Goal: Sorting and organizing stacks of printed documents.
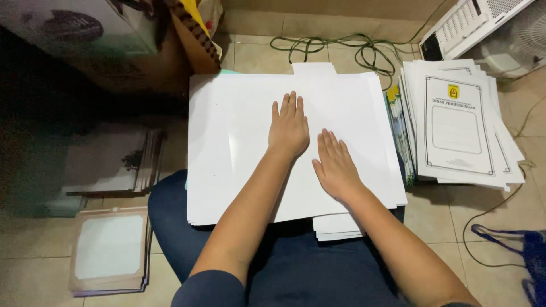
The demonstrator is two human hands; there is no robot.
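Left hand [289,128] and right hand [335,165] press flat on white sheet [239,148]

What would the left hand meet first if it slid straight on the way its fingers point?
The left hand would probably meet only more white sheet, then the sheet's tab at its far edge, with tiled floor beyond.
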